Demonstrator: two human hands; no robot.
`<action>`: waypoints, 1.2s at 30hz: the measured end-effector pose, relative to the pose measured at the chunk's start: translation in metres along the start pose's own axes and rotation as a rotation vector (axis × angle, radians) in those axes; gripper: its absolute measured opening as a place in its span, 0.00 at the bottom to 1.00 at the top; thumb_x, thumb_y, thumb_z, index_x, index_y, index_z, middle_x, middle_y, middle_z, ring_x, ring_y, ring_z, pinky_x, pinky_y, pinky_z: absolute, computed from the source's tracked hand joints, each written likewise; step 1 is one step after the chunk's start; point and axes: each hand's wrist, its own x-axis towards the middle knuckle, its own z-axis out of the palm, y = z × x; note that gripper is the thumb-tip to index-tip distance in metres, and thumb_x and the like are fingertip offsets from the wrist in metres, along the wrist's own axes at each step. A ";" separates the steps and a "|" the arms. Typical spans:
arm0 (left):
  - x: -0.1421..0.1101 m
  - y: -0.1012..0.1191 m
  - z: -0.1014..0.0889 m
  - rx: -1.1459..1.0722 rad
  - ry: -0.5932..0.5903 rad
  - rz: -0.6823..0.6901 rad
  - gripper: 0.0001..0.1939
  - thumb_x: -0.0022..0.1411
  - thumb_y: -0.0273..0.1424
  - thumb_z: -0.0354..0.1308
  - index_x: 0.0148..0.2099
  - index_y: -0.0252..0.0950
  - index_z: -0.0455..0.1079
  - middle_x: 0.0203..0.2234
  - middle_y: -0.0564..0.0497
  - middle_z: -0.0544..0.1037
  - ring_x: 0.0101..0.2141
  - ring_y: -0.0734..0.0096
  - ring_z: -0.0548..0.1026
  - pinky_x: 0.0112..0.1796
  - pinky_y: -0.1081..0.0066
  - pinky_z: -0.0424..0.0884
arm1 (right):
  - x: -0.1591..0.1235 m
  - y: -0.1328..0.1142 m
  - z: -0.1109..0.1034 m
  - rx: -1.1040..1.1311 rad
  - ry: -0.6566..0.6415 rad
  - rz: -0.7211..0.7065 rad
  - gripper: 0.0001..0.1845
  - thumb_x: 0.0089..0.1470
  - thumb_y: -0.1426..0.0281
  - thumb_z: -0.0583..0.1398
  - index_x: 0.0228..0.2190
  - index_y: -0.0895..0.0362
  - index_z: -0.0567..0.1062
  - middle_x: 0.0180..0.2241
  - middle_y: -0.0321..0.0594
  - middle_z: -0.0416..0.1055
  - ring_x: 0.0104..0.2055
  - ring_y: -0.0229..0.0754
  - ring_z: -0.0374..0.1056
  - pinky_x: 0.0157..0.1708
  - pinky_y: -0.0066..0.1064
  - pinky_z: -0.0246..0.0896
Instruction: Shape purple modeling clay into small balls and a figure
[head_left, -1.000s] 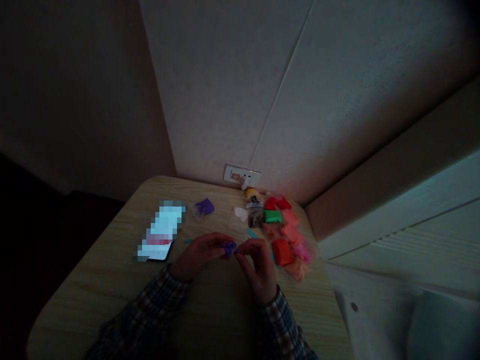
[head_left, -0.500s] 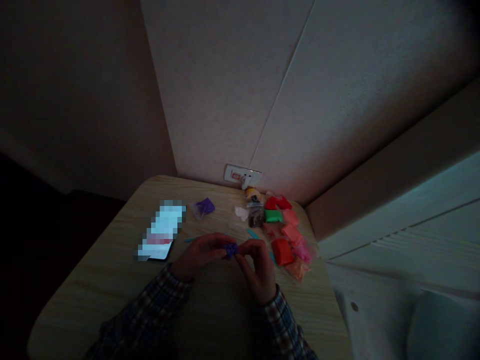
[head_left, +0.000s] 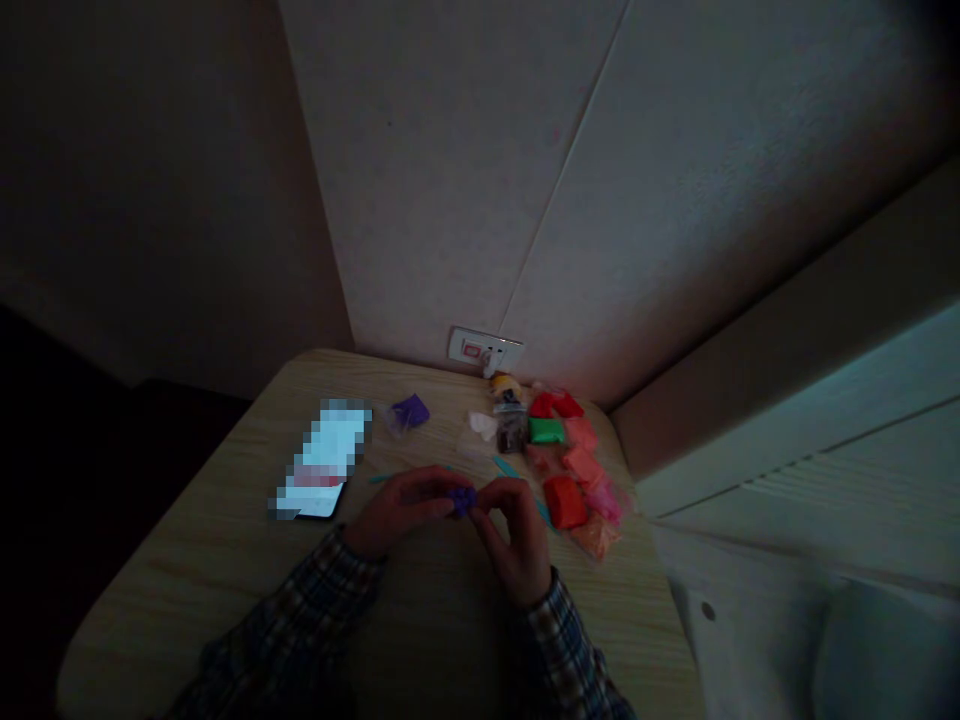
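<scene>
A small bumpy lump of purple modelling clay (head_left: 463,501) is between my two hands, above the table. My left hand (head_left: 401,508) grips it from the left, thumb in front and fingers behind. My right hand (head_left: 516,535) pinches at its right edge with thumb and index finger; the exact contact is hidden by the fingertips. Beyond my hands, a bag of purple clay (head_left: 410,411) lies on the wooden table. Turquoise modelling tools (head_left: 505,467) rest close to my right hand, and another turquoise stick (head_left: 381,478) shows by my left hand.
A phone (head_left: 324,465) with a lit, blurred screen lies at the left. Packs of clay, among them red (head_left: 565,501), green (head_left: 546,431) and white (head_left: 482,426), crowd the right side. A wall socket (head_left: 484,349) with a plug sits behind the table (head_left: 187,530).
My right hand has brought a tiny purple piece leftward against the lump, closing the small gap between them. My left hand has stayed nearly still.
</scene>
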 end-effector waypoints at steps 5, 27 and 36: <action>0.001 0.000 0.000 -0.016 -0.012 0.012 0.13 0.44 0.29 0.64 0.36 0.35 0.73 0.33 0.50 0.78 0.35 0.67 0.74 0.40 0.66 0.69 | 0.000 0.001 0.000 -0.004 -0.005 -0.006 0.07 0.51 0.74 0.57 0.33 0.55 0.63 0.29 0.36 0.64 0.31 0.37 0.63 0.31 0.30 0.62; 0.003 -0.006 -0.005 -0.065 0.014 0.021 0.15 0.48 0.31 0.60 0.41 0.35 0.71 0.34 0.48 0.76 0.30 0.71 0.72 0.34 0.70 0.69 | 0.012 0.011 -0.027 -0.289 -0.154 0.141 0.04 0.51 0.69 0.57 0.31 0.56 0.69 0.20 0.32 0.65 0.20 0.34 0.59 0.19 0.24 0.54; 0.003 -0.004 -0.005 -0.145 0.017 0.017 0.17 0.48 0.29 0.61 0.43 0.36 0.70 0.34 0.48 0.76 0.31 0.72 0.72 0.34 0.70 0.67 | 0.004 0.024 -0.023 -0.674 -0.339 0.174 0.05 0.45 0.71 0.61 0.24 0.53 0.67 0.17 0.31 0.66 0.19 0.36 0.61 0.17 0.24 0.47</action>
